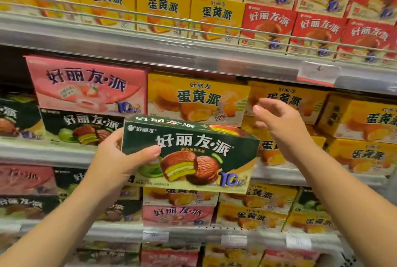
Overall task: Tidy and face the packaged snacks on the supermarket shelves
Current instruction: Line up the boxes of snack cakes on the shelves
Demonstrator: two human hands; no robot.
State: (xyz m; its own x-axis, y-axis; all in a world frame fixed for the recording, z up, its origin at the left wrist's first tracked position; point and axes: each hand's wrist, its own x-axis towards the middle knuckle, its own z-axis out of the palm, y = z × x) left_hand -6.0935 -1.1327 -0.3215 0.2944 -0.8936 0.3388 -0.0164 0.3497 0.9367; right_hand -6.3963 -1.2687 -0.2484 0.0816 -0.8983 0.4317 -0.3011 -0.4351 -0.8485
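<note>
Green snack box (191, 155) sits in our left hand (116, 159), held out in front of the shelves with its printed face toward us, thumb curled over the front and fingers behind its left end. Our right hand (279, 124) hovers just beside the box's upper right corner, fingers loosely spread and holding nothing. Behind it stands a yellow box (197, 99), with a pink box (86, 86) to the left stacked on another green box (81, 127).
</note>
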